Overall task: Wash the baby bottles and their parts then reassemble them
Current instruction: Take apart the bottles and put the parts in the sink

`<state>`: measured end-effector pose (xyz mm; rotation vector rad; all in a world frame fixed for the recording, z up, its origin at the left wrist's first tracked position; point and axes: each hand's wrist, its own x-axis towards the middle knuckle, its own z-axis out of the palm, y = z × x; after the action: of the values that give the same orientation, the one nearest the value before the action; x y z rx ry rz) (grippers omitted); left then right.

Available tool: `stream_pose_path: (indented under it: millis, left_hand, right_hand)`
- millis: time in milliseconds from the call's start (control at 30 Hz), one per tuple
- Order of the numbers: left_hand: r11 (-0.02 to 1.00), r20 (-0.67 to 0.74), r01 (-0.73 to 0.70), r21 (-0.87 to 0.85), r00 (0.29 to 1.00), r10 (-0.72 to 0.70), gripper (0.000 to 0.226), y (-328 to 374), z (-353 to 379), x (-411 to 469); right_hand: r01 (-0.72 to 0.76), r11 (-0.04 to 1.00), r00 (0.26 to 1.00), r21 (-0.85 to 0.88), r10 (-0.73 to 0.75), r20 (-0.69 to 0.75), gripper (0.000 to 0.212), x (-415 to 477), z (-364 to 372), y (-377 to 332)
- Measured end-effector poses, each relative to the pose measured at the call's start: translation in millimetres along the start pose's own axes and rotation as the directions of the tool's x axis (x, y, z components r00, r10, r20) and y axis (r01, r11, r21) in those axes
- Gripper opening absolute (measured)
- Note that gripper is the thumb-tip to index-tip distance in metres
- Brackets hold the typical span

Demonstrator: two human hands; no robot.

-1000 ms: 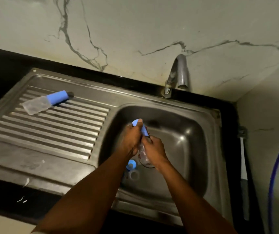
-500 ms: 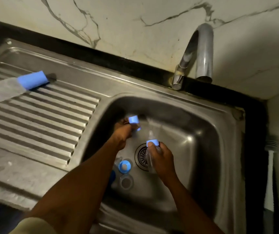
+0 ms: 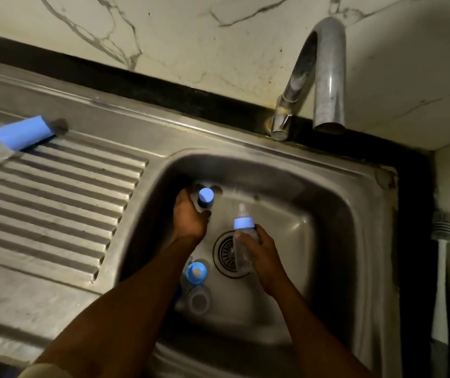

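Observation:
Inside the steel sink basin (image 3: 313,203), my right hand (image 3: 266,249) grips a clear baby bottle (image 3: 241,252). It is tilted, with its blue collar (image 3: 243,222) and clear teat pointing up and away. My left hand (image 3: 189,218) is at the basin's back left and holds a blue cap (image 3: 205,197) in its fingertips, apart from the bottle. On the basin floor near my left forearm lie a blue collar with a teat (image 3: 196,272) and a clear bottle body (image 3: 199,300). Another capped bottle (image 3: 23,132) lies on the drainboard at far left.
The drain (image 3: 225,253) sits in the middle of the basin, just left of the held bottle. A curved metal tap (image 3: 327,77) hangs over the basin's back edge; no water runs. The ribbed drainboard (image 3: 54,203) fills the left. A white-handled brush (image 3: 442,241) stands at the right wall.
My hands have come apart: the left pulled the blue cap off the bottle and carried it to the basin's back left, while the right kept the bottle. The view moved closer.

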<state>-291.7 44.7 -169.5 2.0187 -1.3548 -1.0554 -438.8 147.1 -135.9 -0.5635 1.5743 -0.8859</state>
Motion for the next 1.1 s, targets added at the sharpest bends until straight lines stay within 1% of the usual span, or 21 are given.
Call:
stream_pose_path:
  millis: [33, 100, 133, 167, 200, 233, 267, 300, 367, 400, 467, 600, 667, 767, 833, 900, 933, 967, 1000, 1033, 1100]
  left_hand:
    - [1.0, -0.061, -0.028, 0.011, 0.998, 0.029, 0.064, -1, -2, -7]
    - [0.999, -0.159, -0.012, -0.041, 0.987, 0.005, 0.042, 2, -6, -27]
    - [0.984, -0.1, 0.042, -0.171, 0.993, -0.06, 0.026, 8, -10, -38]
    - [0.924, 0.092, 0.153, -0.351, 0.987, -0.129, 0.016, 17, -18, -49]
    - [0.822, 0.366, 0.326, -0.467, 0.917, -0.155, 0.029, 27, -26, -59]
    - [0.735, 0.61, 0.494, -0.465, 0.78, -0.139, 0.047, 32, -34, -67]
    - [0.7, 0.753, 0.585, -0.409, 0.65, -0.104, 0.056, 37, -42, -73]
    - [0.681, 0.821, 0.627, -0.378, 0.567, -0.066, 0.057, 40, -50, -77]
    - [0.628, 0.857, 0.659, -0.414, 0.515, 0.025, 0.043, 41, -61, -79]
    - [0.609, 0.855, 0.66, -0.439, 0.515, 0.058, 0.035, 40, -64, -78]
    - [0.59, 0.845, 0.645, -0.485, 0.519, 0.127, 0.028, 36, -69, -77]
    - [0.541, 0.812, 0.636, -0.55, 0.559, 0.169, 0.037, 37, -69, -78]
    - [0.572, 0.789, 0.594, -0.565, 0.593, 0.163, 0.037, 41, -68, -82]
    - [0.614, 0.728, 0.52, -0.594, 0.672, 0.136, 0.032, 46, -69, -82]
    - [0.622, 0.649, 0.466, -0.629, 0.755, 0.091, 0.016, 54, -70, -84]
    - [0.71, 0.51, 0.329, -0.622, 0.859, 0.048, 0.007, 64, -70, -89]
    - [0.754, 0.444, 0.251, -0.608, 0.894, 0.06, 0.006, 67, -69, -91]
    - [0.777, 0.407, 0.207, -0.594, 0.911, 0.068, 0.008, 71, -69, -93]
    - [0.777, 0.418, 0.213, -0.592, 0.906, 0.071, 0.012, 73, -71, -94]
    - [0.738, 0.47, 0.271, -0.618, 0.88, 0.071, 0.018, 74, -73, -92]
    - [0.564, 0.605, 0.449, -0.693, 0.788, 0.116, 0.036, 69, -79, -85]
  right_hand:
    - [-0.02, 1.0, 1.0, 0.002, 0.02, 0.015, 0.053, -2, 2, -3]
    - [-0.06, 0.996, 0.995, 0.066, 0.054, 0.086, 0.05, -4, 6, -8]
    - [-0.098, 0.985, 0.987, 0.145, 0.078, 0.14, 0.042, -7, 9, -13]
    - [-0.157, 0.958, 0.973, 0.24, 0.108, 0.205, 0.036, -12, 12, -18]
    - [-0.217, 0.922, 0.953, 0.32, 0.129, 0.274, 0.033, -16, 16, -24]
    - [-0.274, 0.884, 0.93, 0.379, 0.144, 0.338, 0.034, -20, 18, -29]
    - [-0.317, 0.852, 0.908, 0.417, 0.145, 0.394, 0.037, -25, 21, -33]
    - [-0.353, 0.82, 0.885, 0.45, 0.136, 0.446, 0.041, -29, 23, -36]
    - [-0.405, 0.774, 0.843, 0.486, 0.111, 0.526, 0.046, -36, 23, -41]
    - [-0.419, 0.77, 0.829, 0.481, 0.108, 0.549, 0.046, -38, 21, -43]
    - [-0.422, 0.79, 0.818, 0.445, 0.121, 0.562, 0.043, -42, 16, -48]
    - [-0.396, 0.85, 0.805, 0.348, 0.139, 0.576, 0.038, -42, 11, -51]
    - [-0.337, 0.895, 0.827, 0.292, 0.133, 0.547, 0.039, -42, 13, -51]
    - [-0.128, 0.968, 0.934, 0.214, 0.044, 0.355, 0.028, -45, 24, -52]
    - [0.07, 0.996, 0.981, 0.061, -0.08, 0.175, 0.006, -45, 32, -52]
    - [0.244, 0.942, 0.969, -0.233, -0.245, 0.025, 0.014, -41, 38, -49]
    - [0.269, 0.906, 0.957, -0.327, -0.288, -0.011, 0.018, -39, 40, -47]
    - [0.28, 0.892, 0.951, -0.354, -0.308, -0.025, 0.018, -39, 42, -48]
    - [0.29, 0.899, 0.95, -0.328, -0.313, -0.017, 0.015, -39, 42, -48]
    - [0.295, 0.917, 0.952, -0.267, -0.306, 0.001, 0.012, -39, 42, -48]
    - [0.273, 0.951, 0.962, -0.143, -0.272, 0.026, 0.008, -41, 40, -51]
